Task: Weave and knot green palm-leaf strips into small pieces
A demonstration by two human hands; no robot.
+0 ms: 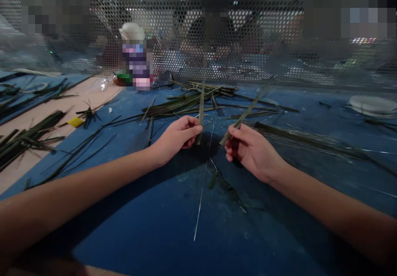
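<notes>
Near the middle of the blue work surface [149, 222], my left hand [182, 133] pinches a flat green leaf strip [202, 106] near its lower end. That strip stands almost upright. My right hand [248, 147] grips a second leaf strip [250, 108] between thumb and fingers, and this one leans up to the right. The two hands are apart, with a small gap between the strips. Under them a thin, shiny, wire-like strand [203, 195] lies on the surface. Beside it is a dark, thin scrap of leaf [229, 187].
Behind my hands lies a pile of green strips [186, 101]. More strips [310, 141] and clear strands are at the right, near a white roll [372, 105]. Dark bundles [31, 143] spread over the left side. A perforated metal screen [186, 40] borders the back.
</notes>
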